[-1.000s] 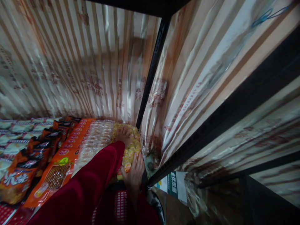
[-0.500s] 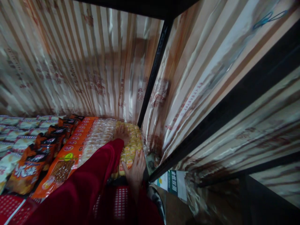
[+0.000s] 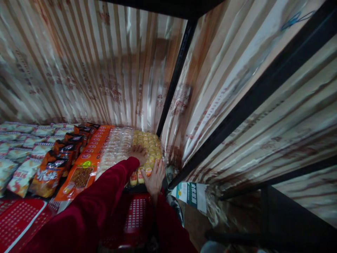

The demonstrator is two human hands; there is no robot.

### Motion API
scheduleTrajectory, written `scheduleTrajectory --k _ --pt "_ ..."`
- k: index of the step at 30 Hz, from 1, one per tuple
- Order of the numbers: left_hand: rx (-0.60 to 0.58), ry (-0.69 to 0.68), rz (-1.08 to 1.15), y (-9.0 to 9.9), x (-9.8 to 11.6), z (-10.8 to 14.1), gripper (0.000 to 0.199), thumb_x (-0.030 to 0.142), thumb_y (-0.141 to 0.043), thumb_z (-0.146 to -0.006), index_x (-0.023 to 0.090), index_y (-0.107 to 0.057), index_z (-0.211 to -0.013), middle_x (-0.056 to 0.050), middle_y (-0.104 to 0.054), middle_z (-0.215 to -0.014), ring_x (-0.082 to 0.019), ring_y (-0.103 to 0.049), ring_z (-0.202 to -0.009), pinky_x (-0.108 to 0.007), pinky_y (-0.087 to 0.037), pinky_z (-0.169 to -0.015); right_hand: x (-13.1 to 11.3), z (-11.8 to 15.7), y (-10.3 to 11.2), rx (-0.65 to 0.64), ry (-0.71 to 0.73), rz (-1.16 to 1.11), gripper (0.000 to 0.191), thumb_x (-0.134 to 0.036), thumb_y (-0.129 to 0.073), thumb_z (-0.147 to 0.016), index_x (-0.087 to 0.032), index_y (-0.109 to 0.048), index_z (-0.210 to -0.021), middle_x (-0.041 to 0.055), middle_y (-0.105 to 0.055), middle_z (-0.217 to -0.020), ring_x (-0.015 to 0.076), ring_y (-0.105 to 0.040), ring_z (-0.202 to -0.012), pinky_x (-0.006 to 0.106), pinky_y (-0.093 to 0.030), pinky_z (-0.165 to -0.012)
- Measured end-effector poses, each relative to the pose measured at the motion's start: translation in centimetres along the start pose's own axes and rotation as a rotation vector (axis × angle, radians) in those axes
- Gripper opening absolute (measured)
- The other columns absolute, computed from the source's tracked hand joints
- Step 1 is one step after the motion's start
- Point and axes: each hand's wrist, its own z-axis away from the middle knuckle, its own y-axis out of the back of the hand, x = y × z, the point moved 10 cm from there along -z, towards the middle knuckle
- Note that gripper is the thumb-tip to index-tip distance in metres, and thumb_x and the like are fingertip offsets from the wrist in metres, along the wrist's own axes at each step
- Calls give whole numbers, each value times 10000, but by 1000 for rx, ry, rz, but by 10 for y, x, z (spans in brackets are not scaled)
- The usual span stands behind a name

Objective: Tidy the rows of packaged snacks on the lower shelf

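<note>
Rests the left hand (image 3: pixel 138 154) palm down on top of the yellow packets (image 3: pixel 150 144), fingers fanned wide, and lays the right hand (image 3: pixel 156 177) opened along their near right edge, thumb apart from fingers. Forms a block with its long axis running from beside the right thumb to beyond the left fingertips, near the striped sheeting (image 3: pixel 118 70). Upright or lying at the front: cannot tell. Adjoins clear-wrapped packets (image 3: pixel 116 144) left of the left hand. Offers open room above both hands, narrow space between right hand and slanting dark bar (image 3: pixel 237 116), and a red basket (image 3: pixel 135 212) on the right wrist's near left.
</note>
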Motion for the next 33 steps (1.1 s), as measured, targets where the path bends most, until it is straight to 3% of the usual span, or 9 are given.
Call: scheduleTrajectory --k 5,10,15,20,25,33 --pt "96 -39 10 15 16 9 590 455 -188 -922 198 -257 -1448 -70 -200 -1540 -256 -60 -1424 -514 -73 -1127 3 0 8 42 12 -57 837 -644 -335 -845 -75 -204 -1444 215 -244 -1483 321 -178 -1376 518 -256 -1044" --pt "113 -162 28 6 43 20 533 426 -171 -943 246 -327 -1419 -44 -251 -1527 -230 -124 -1417 -523 -91 -1126 18 7 7 24 -100 -130 697 -530 -242 -918 -75 -213 -1445 213 -277 -1469 294 -249 -1355 478 -295 -1038" --pt "66 -166 46 -3 46 16 520 429 -218 -934 253 -350 -1405 -51 -330 -1493 -248 -180 -1402 -561 -155 -1102 16 12 2 3 -116 -147 664 -495 -219 -930 -66 -244 -1437 213 -343 -1435 288 -275 -1339 475 -303 -1040" --pt "92 -171 50 10 53 16 562 446 -204 -933 195 -314 -1424 -77 -259 -1521 -242 -117 -1417 -530 -116 -1122 18 13 4 34 -151 -174 635 -482 -247 -929 -99 -265 -1435 206 -338 -1439 297 -309 -1318 494 -308 -1028" --pt "94 -249 72 16 76 -1 550 443 -188 -940 209 -329 -1417 -66 -183 -1543 -218 -76 -1423 -512 -67 -1131 26 11 8 50 -208 -230 622 -484 -253 -928 -121 -280 -1432 202 -337 -1444 301 -306 -1334 503 -310 -1023" --pt "5 -292 77 -2 94 -30 530 399 -230 -927 198 -356 -1401 -83 -249 -1522 -234 -164 -1407 -542 -115 -1113 35 -3 4 32 -194 -311 605 -425 -219 -942 -52 -305 -1411 206 -415 -1397 262 -368 -1315 438 -331 -1041"
